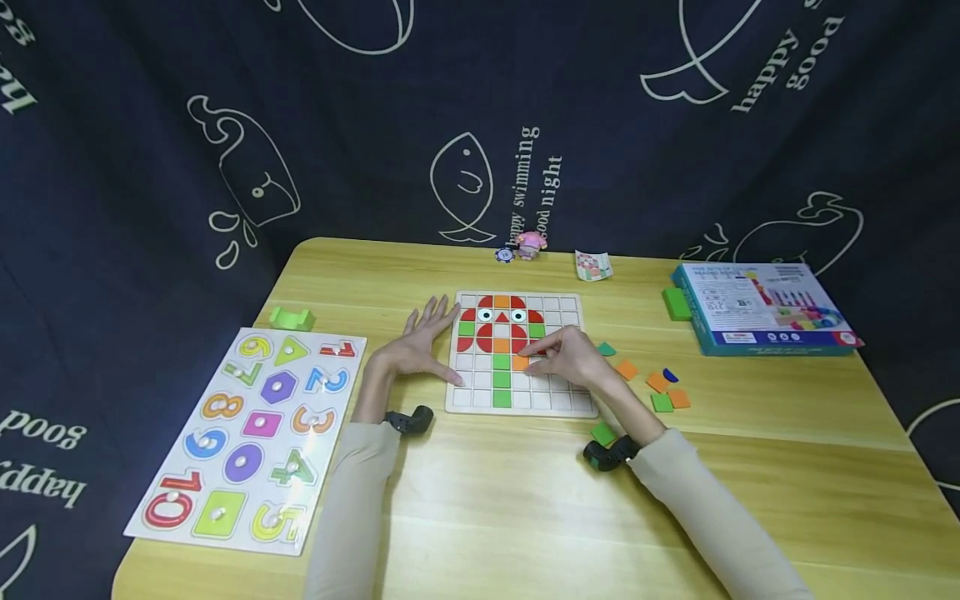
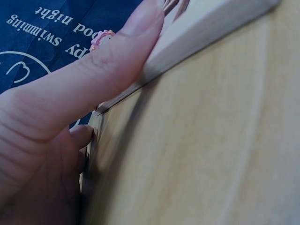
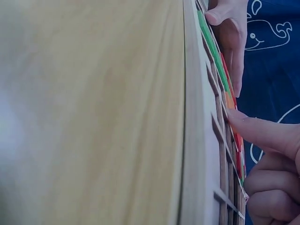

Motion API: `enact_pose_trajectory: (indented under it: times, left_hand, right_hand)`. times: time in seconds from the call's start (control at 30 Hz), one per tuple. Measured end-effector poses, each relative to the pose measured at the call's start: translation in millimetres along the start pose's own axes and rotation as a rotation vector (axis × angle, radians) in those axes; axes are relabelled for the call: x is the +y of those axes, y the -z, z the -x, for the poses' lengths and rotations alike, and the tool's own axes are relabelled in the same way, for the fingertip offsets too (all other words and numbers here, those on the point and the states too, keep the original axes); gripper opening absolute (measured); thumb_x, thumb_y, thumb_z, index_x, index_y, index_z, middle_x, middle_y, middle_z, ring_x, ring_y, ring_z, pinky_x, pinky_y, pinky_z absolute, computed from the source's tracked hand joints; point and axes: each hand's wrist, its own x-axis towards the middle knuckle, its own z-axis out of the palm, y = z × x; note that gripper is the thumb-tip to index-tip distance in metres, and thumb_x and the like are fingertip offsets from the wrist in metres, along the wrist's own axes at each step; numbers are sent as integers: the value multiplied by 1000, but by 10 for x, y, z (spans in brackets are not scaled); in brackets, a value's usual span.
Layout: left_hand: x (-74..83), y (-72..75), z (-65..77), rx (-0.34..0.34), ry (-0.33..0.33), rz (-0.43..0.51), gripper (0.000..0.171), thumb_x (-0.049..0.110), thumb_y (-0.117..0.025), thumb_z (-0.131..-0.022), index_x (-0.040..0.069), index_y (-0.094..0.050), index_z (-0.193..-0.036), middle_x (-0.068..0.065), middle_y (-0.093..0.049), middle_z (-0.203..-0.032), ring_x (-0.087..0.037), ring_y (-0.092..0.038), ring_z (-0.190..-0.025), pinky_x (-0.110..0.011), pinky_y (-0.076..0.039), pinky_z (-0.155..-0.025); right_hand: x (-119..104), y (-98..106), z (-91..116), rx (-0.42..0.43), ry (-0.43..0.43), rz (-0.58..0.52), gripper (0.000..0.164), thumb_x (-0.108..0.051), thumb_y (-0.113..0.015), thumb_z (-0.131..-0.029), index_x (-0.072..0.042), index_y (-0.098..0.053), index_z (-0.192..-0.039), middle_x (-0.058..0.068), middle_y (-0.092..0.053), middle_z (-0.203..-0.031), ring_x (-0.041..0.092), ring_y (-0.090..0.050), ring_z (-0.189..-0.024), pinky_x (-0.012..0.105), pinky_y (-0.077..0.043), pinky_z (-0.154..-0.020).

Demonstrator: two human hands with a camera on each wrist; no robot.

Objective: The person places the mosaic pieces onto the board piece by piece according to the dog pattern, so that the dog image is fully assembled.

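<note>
A square white grid board lies on the table, with red, green and orange tiles set in it as a figure with two round eyes. A column of green tiles runs down from the figure. Just right of that column's top, my right hand pinches an orange square tile between thumb and index finger, low over the grid. The right thumb meets the orange in the right wrist view. My left hand spreads along the board's left side, its thumb resting on the edge.
Loose orange, green and blue pieces lie right of the board, and a green piece near the right wrist. A number puzzle stands left, a boxed set right. A picture card and pink figurine are behind.
</note>
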Motion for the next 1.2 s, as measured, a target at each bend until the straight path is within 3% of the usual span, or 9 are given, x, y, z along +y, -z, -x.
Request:
enact_pose_trajectory:
  times: [0.2, 0.43, 0.67, 0.93, 1.2]
  left_hand:
    - [12, -4, -7, -4, -5, -1, 131, 53, -87, -59, 21, -6, -157, -7, 14, -164, -26, 19, -150, -51, 13, -122]
    - [-9, 6, 9, -5, 6, -9, 130, 54, -86, -60, 22, -5, -157, -7, 14, -164, -26, 20, -150, -51, 13, -122]
    - [-23, 28, 40, 10, 17, 2, 130, 53, -87, -60, 22, -5, -157, -6, 14, -164, -26, 20, -150, -51, 13, -122]
    - [-23, 15, 19, 6, 19, 24, 130, 52, -88, -59, 22, -6, -157, -5, 12, -164, -25, 20, -150, -50, 13, -123]
    - [5, -1, -1, 3, 2, 26, 130, 51, -88, -60, 21, -7, -157, -7, 12, -164, -26, 20, -150, -50, 13, -122]
  right_hand:
    - [32, 123, 74, -105, 47, -3, 37, -14, -81, -76, -15, -73, -112, -4, -28, -52, 12, -24, -49, 21, -22, -46]
    - [304, 550, 467, 44, -26, 87, 38, -25, -75, -83, -17, -69, -119, -3, -33, -58, 12, -29, -52, 23, -24, -45]
    - [625, 868, 805, 113, -151, 117, 44, -26, -75, -83, -13, -65, -124, -4, -31, -57, 9, -26, -48, 23, -23, -42]
    - [694, 846, 807, 172, -239, 160, 45, -29, -78, -80, -11, -66, -119, -5, -31, -56, 11, -28, -48, 22, -23, -43]
    - [657, 783, 727, 142, -200, 157, 35, -22, -78, -80, -12, -69, -113, -5, -31, -56, 11, -27, -48, 23, -23, -44]
